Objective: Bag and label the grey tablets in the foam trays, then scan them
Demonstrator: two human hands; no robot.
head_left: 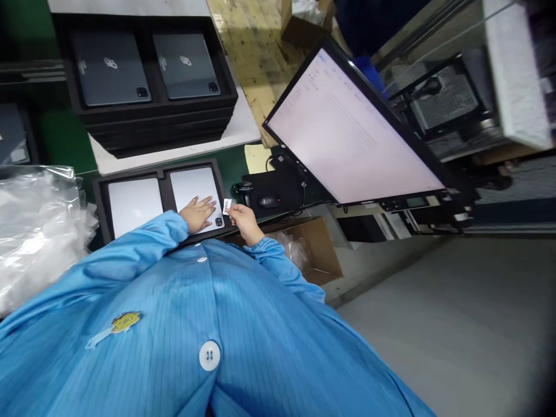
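My left hand [197, 212] lies flat, fingers spread, on a silver tablet [194, 186] that sits back-up in the right slot of a black foam tray [99, 197]. A second silver tablet [134, 205] fills the left slot. My right hand [243, 220] pinches a small white barcode label [227, 205] just right of the tablet's camera corner [219, 222]. Both arms wear blue coat sleeves.
A stack of black trays [156, 124] with two dark grey tablets [110, 69] stands behind. A tilted monitor [347, 127], a mouse [268, 202] on a black pad, an open cardboard box [310, 249] and clear plastic bags [39, 231] surround the work spot.
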